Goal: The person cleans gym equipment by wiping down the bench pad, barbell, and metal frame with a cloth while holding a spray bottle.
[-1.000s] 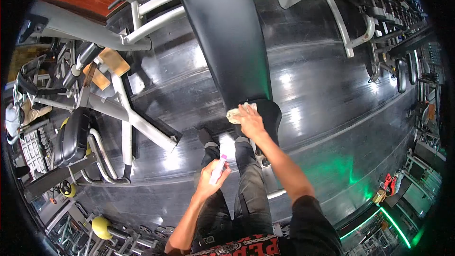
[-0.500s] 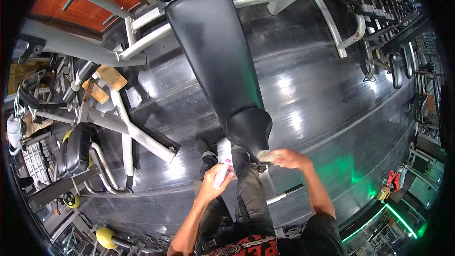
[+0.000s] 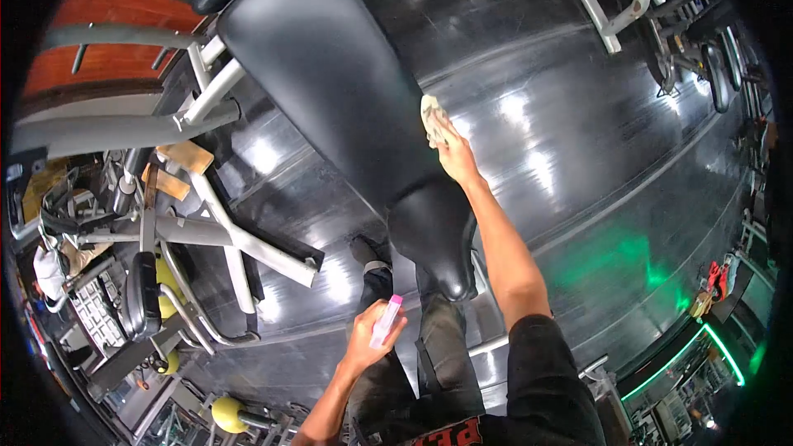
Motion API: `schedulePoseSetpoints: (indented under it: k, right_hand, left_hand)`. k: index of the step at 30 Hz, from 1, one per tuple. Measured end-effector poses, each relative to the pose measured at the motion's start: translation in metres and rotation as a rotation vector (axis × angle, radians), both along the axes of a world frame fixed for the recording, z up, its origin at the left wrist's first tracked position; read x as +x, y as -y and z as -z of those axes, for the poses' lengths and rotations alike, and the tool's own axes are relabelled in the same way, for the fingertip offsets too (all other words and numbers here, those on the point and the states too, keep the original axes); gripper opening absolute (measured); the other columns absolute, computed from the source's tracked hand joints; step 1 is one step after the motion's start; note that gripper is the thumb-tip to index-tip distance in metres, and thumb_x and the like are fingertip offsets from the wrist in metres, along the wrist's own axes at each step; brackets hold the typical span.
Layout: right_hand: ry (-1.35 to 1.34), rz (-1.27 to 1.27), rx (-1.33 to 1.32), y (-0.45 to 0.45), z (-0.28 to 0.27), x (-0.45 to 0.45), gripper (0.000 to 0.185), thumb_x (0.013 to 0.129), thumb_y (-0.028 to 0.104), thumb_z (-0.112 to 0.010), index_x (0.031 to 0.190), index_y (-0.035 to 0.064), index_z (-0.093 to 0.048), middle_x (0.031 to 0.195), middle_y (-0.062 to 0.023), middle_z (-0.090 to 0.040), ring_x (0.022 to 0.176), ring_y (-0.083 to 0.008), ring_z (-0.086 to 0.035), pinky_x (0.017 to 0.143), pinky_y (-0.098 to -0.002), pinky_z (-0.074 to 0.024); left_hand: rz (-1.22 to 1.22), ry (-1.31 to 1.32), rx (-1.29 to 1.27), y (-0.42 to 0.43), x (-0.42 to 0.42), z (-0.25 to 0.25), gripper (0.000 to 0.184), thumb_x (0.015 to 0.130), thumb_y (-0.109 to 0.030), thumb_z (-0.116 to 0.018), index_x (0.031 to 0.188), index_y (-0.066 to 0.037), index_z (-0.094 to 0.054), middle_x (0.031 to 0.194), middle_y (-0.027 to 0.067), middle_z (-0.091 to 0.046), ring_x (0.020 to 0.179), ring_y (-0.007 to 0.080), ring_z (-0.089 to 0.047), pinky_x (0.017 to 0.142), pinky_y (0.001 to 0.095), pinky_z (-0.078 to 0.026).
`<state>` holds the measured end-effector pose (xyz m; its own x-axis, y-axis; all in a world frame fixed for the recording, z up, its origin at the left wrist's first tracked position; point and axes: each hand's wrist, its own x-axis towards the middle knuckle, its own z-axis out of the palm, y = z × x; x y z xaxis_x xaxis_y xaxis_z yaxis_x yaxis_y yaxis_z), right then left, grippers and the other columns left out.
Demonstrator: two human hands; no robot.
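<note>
My left hand [image 3: 369, 339] is closed around a small white bottle with a pink cap [image 3: 387, 322], held upright low in front of my legs. My right hand [image 3: 453, 149] grips a pale, crumpled cloth [image 3: 432, 120] and presses it along the right edge of the long backrest pad. That pad belongs to a black padded weight bench [image 3: 330, 74], which runs from the upper left toward me. Its narrow seat [image 3: 434, 235] lies between my right forearm and my legs.
A grey-framed machine with a black pad [image 3: 142, 293] stands to the left, near wooden blocks [image 3: 186, 157]. A yellow ball-like weight [image 3: 229, 415] is at the lower left. Metal frames and racks line the right side. The shiny black floor [image 3: 529, 116] reflects lights.
My right hand has moved the cloth from the near tip of the seat up to the backrest's right edge. The view has shifted; the left hand still holds the bottle.
</note>
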<state>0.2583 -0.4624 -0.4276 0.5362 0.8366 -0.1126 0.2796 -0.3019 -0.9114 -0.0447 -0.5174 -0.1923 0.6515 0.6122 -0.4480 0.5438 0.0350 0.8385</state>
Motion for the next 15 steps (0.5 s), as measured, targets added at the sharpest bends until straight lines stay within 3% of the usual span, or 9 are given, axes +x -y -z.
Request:
schedulePoseSetpoints:
  k: [2,5,7,11,13,14,15]
  right_hand:
    - [-0.043,-0.025,-0.043,0.022,0.015,0.000,0.052,0.084,-0.005,-0.050,0.132,0.0158,-0.055,0.143,-0.0190,-0.044,0.133,-0.0354,-0.040,0.108,-0.0404,-0.0364]
    - [-0.147,-0.184,-0.167,0.093,0.056,0.010,0.054,0.082,-0.009,-0.047,0.128,0.0173,-0.059,0.142,-0.0168,-0.046,0.131,-0.0328,-0.044,0.106,-0.0379,-0.0388]
    - [-0.353,-0.262,-0.388,0.137,0.066,0.018,0.052,0.081,-0.010,-0.045,0.125,0.0150,-0.061,0.141,-0.0152,-0.047,0.130,-0.0320,-0.045,0.108,-0.0371,-0.0368]
    - [-0.384,-0.304,-0.595,0.194,0.071,0.003,0.048,0.081,-0.009,-0.046,0.121,0.0128,-0.062,0.138,-0.0143,-0.050,0.128,-0.0315,-0.048,0.108,-0.0372,-0.0376]
    - [-0.049,-0.274,-0.331,0.225,0.096,-0.025,0.049,0.080,-0.013,-0.043,0.120,0.0075,-0.063,0.122,-0.0183,-0.061,0.120,-0.0290,-0.055,0.104,-0.0339,-0.0431]
    - [-0.052,-0.270,-0.334,0.236,0.094,-0.039,0.049,0.080,-0.013,-0.043,0.120,0.0075,-0.063,0.122,-0.0183,-0.061,0.120,-0.0290,-0.055,0.104,-0.0339,-0.0431]
    - [-0.072,-0.270,-0.675,0.246,0.090,-0.057,0.043,0.082,-0.011,-0.044,0.117,0.0068,-0.063,0.118,-0.0192,-0.063,0.116,-0.0296,-0.058,0.100,-0.0354,-0.0458]
  left_hand:
    - [-0.023,-0.084,-0.072,-0.005,-0.004,0.003,0.017,0.079,-0.001,-0.071,0.094,-0.002,-0.065,0.079,0.0086,-0.060,0.066,0.0191,-0.060,0.062,0.0291,-0.047]
    - [-0.033,-0.154,-0.135,-0.010,-0.013,0.018,0.018,0.078,0.000,-0.071,0.094,-0.002,-0.064,0.080,0.0080,-0.062,0.066,0.0171,-0.061,0.062,0.0290,-0.048]
    - [-0.062,-0.182,-0.150,-0.012,-0.010,0.024,0.018,0.078,0.000,-0.071,0.094,-0.002,-0.063,0.082,0.0077,-0.064,0.069,0.0161,-0.062,0.064,0.0287,-0.049]
    - [-0.050,-0.166,-0.149,-0.013,-0.010,0.038,0.017,0.079,0.000,-0.071,0.094,-0.002,-0.063,0.082,0.0080,-0.065,0.069,0.0163,-0.062,0.064,0.0290,-0.049]
    - [-0.035,-0.168,-0.136,-0.015,-0.005,0.040,0.017,0.079,0.000,-0.071,0.094,-0.002,-0.063,0.082,0.0081,-0.065,0.069,0.0161,-0.062,0.064,0.0294,-0.049]
    - [-0.030,-0.169,-0.139,-0.015,-0.004,0.042,0.017,0.079,0.000,-0.071,0.094,-0.002,-0.063,0.082,0.0081,-0.065,0.069,0.0161,-0.062,0.064,0.0294,-0.049]
    - [-0.043,-0.157,-0.154,-0.014,-0.003,0.044,0.017,0.079,0.000,-0.071,0.094,-0.002,-0.063,0.082,0.0082,-0.066,0.069,0.0161,-0.062,0.064,0.0293,-0.049]
